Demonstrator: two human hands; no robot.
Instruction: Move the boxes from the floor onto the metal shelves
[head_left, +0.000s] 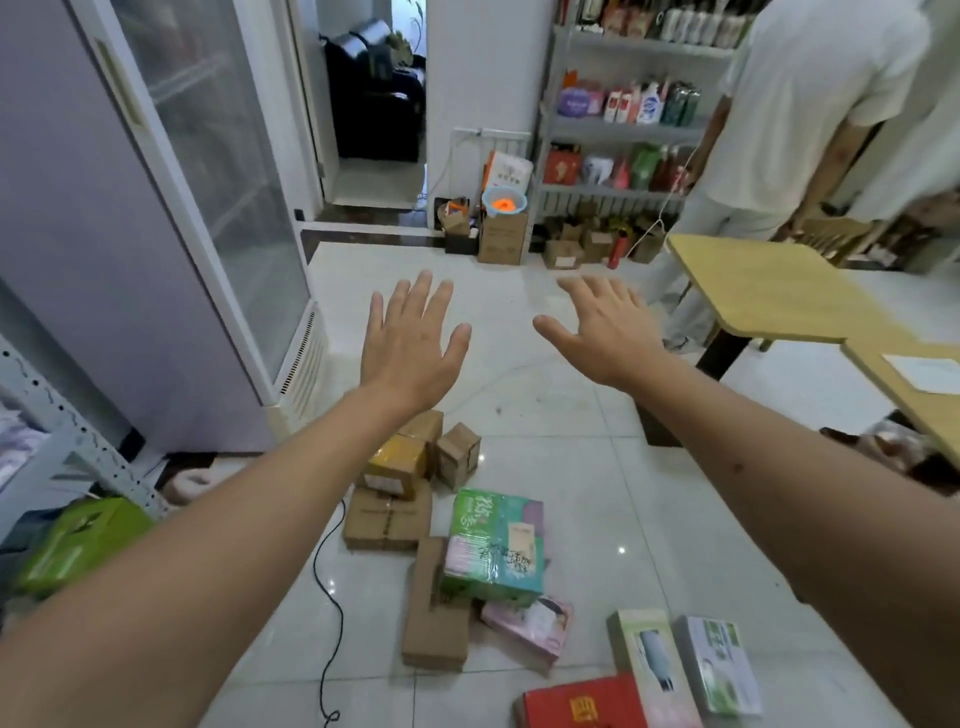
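Shiny white tile floor (597, 467) with cardboard boxes (395, 483) piled beside a green pack (493, 545). Left hand (410, 343) and right hand (602, 332) both spread flat in the air, holding nothing. Metal shelf (78, 441) at far left, wooden table (769, 286) at right, stocked shelves (623, 130) at the back.

Your left forearm (291, 483) hides part of the cardboard boxes (400, 467) stacked on the floor. The red box (582, 704) runs off the bottom edge. A blurred green carton (78, 540) sits by the metal shelf upright (72, 431), itself cropped at left. The person in white (779, 119) is cut off at the top edge; shelf labels are too small to read.
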